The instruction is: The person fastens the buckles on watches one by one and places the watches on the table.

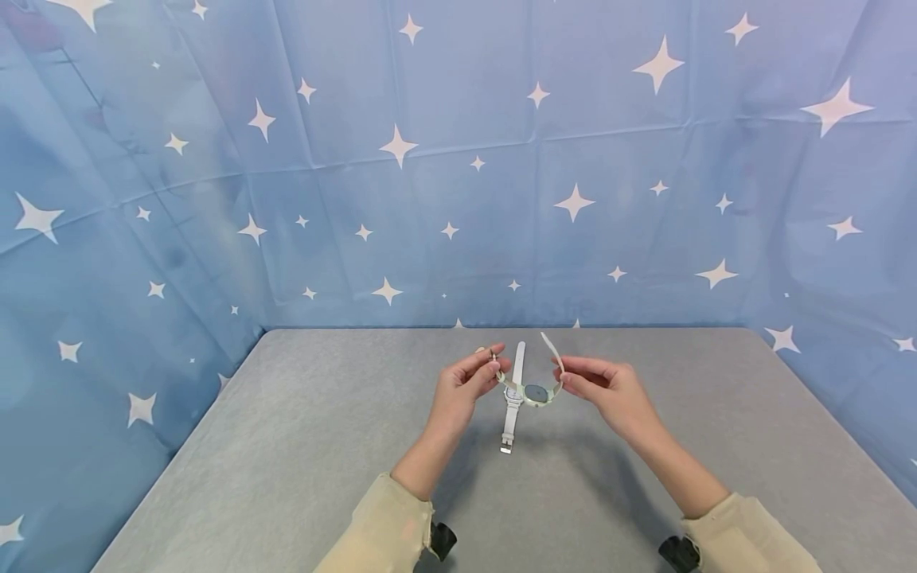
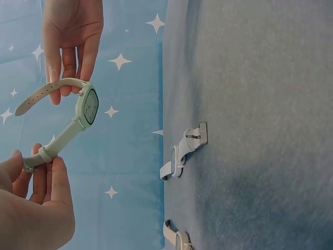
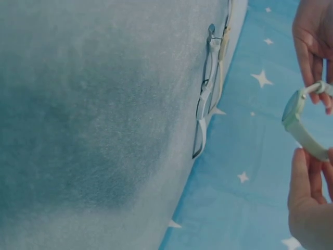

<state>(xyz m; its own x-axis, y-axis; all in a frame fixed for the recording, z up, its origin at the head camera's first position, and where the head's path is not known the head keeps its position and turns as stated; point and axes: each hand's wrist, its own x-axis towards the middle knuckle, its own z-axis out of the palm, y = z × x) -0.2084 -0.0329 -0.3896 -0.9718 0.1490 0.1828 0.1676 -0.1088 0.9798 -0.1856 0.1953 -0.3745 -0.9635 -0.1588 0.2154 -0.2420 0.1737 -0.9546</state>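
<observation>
A pale green wristwatch [image 1: 536,395] with an unfastened strap hangs between both hands above the table. My left hand [image 1: 462,382] pinches the buckle end of its strap, by the strap loop [image 2: 45,154]. The holed end is pinched between the thumb and fingers of my right hand [image 1: 609,390], its tip sticking up free. Below the held watch, a white wristwatch [image 1: 511,420] lies stretched out on the table, buckle toward me. A cream-strapped watch [image 2: 178,239] lies beside it, mostly hidden behind my left hand in the head view.
The grey table [image 1: 286,446] has a back edge just beyond the watches. A blue curtain with white stars [image 1: 458,159] hangs behind it and along the sides. Dark wrist-worn devices [image 1: 442,541] sit at both sleeve cuffs.
</observation>
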